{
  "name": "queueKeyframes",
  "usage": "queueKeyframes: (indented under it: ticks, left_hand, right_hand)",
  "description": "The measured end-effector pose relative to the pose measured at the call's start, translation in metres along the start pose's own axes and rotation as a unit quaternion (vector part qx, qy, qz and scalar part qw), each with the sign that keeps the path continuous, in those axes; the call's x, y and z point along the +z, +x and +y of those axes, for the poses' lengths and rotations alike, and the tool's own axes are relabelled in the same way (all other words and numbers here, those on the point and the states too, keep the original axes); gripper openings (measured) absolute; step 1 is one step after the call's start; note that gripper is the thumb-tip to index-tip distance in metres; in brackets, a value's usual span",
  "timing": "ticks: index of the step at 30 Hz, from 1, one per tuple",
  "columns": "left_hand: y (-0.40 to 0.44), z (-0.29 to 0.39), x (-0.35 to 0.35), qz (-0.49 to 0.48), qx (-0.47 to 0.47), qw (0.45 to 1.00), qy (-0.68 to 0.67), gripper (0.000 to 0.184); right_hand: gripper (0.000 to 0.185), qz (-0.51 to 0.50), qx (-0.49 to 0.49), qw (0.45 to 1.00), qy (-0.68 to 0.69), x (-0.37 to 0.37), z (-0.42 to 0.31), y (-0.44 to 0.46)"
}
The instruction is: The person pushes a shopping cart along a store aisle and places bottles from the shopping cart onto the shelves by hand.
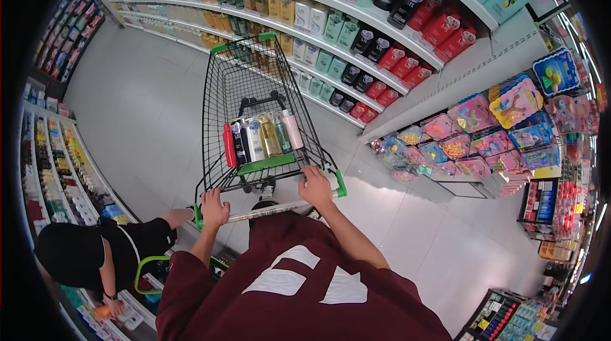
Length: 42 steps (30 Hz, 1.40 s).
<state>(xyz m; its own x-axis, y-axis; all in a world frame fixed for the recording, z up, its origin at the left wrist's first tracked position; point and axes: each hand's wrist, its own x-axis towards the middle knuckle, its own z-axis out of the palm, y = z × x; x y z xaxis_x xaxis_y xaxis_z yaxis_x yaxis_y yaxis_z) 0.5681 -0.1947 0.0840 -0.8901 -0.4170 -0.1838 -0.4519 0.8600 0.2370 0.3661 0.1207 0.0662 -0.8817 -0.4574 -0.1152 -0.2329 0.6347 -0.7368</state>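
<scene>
A black wire shopping cart (219,89) with green corners stands in front of me. Both my hands are on its handle (270,209): my left hand (215,207) is closed around the left end, and my right hand (316,186) grips near the right end. Several bottles stand in a row in the cart's near part, behind a green flap (268,163). They include a red bottle (229,145), a black bottle (240,142), a white bottle (255,139), a gold bottle (270,137), a green bottle (281,132) and a pink bottle (291,129).
Shelves of bottles (347,30) run along the far side. Packaged toys (474,124) hang on the end display at right. A person in black (121,248) is at the lower left beside a green-handled basket or cart (143,268), reaching toward another shelf (63,169).
</scene>
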Motion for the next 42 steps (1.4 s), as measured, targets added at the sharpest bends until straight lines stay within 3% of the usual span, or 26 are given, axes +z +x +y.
queueKeyframes:
  ticks: [7, 13, 14, 24, 34, 42]
  left_hand:
    - [-0.008, 0.067, 0.022, 0.017, -0.075, 0.997, -0.011, 0.054]
    - [-0.006, 0.121, 0.045, 0.032, -0.137, 0.990, -0.020, 0.053]
    - [-0.002, 0.130, 0.044, 0.033, -0.144, 0.989, -0.030, 0.053]
    - [0.021, 0.192, 0.048, 0.037, -0.172, 0.983, -0.055, 0.054]
    - [0.052, 0.212, 0.049, 0.023, -0.190, 0.973, -0.130, 0.053]
    - [0.075, 0.226, 0.058, 0.024, -0.185, 0.971, -0.148, 0.057]
  right_hand:
    - [0.020, 0.049, -0.080, 0.995, -0.025, -0.035, 0.045, 0.045]
    - [0.020, 0.006, -0.048, 0.997, -0.059, -0.067, 0.073, 0.085]
    - [0.019, 0.038, -0.075, 0.994, -0.063, -0.072, 0.078, 0.094]
    - [0.017, -0.007, -0.038, 0.993, -0.112, -0.103, 0.098, 0.147]
    - [0.016, 0.017, -0.066, 0.988, -0.137, -0.113, 0.115, 0.186]
    - [0.018, -0.046, -0.006, 0.982, -0.185, -0.130, 0.115, 0.216]
